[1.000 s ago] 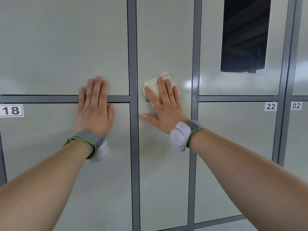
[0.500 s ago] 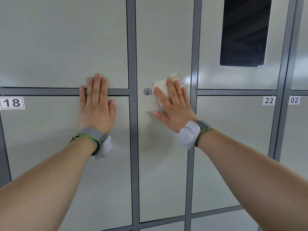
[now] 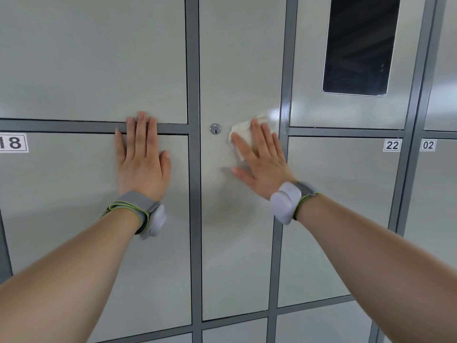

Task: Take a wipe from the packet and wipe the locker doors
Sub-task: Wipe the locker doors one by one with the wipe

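Observation:
A white wipe [image 3: 241, 134] lies flat against the tall middle locker door [image 3: 237, 231], right of its round keyhole lock [image 3: 215, 128]. My right hand [image 3: 262, 164] presses the wipe to the door with straight, spread fingers. My left hand [image 3: 142, 157] rests flat on the locker door numbered 18 [image 3: 61, 194], fingertips reaching over the grey frame bar above it. The wipe packet is out of view.
Pale grey locker doors in a darker grey frame [image 3: 194, 70] fill the view. Labels 18 [image 3: 12, 142], 22 [image 3: 392, 145] and 02 [image 3: 428, 145] mark doors. A dark screen panel [image 3: 358, 45] sits in the upper right door.
My right hand has slid the wipe rightward across the middle door, uncovering the keyhole lock. My left hand stays flat on door 18.

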`<state>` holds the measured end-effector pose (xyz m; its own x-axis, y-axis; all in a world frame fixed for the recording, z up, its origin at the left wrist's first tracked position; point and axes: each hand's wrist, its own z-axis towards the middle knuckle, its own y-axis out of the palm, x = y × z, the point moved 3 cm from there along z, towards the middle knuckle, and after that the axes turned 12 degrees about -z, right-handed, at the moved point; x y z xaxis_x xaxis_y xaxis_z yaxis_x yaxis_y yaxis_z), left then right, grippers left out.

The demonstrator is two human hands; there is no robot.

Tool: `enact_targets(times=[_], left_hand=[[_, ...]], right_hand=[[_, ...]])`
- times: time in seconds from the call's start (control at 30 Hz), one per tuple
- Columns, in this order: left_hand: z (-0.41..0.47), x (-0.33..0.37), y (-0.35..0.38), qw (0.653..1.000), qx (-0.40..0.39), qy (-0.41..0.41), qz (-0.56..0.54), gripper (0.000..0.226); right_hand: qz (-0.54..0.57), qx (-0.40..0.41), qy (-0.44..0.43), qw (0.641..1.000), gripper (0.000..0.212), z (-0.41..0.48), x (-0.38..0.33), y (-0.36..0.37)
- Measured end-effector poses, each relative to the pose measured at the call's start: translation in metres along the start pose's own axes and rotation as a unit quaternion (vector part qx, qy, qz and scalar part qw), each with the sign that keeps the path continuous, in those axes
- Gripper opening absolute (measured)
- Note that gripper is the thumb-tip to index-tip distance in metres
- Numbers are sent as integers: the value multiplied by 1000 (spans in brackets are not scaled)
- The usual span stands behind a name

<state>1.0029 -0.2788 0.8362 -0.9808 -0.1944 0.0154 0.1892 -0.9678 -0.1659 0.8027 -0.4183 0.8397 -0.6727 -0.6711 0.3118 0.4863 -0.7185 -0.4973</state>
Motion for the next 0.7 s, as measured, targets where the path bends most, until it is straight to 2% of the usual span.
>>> enact_targets(times=[0.07,0.17,0.37,0.47,0.7], left_hand=[[-1,0,0,1000,-3,1,0,62],[-2,0,-1,1000,-4,3,0,62],[-5,2,1,1000,-6,-11,2,63],[-8,2,1,1000,-7,-11,2,63],[-11,1,2,1000,-1,-4,-2,62]], right_hand=[[15,-17,39,999,85,9,4,-7],[24,-19,52,998,78,5,-4,-2],[-1,-37,-1,999,79,-38,-21,24],[-7,-18,-19,1000,77,-34,-13,20],[48,-13,80,996,77,-1,2,1]])
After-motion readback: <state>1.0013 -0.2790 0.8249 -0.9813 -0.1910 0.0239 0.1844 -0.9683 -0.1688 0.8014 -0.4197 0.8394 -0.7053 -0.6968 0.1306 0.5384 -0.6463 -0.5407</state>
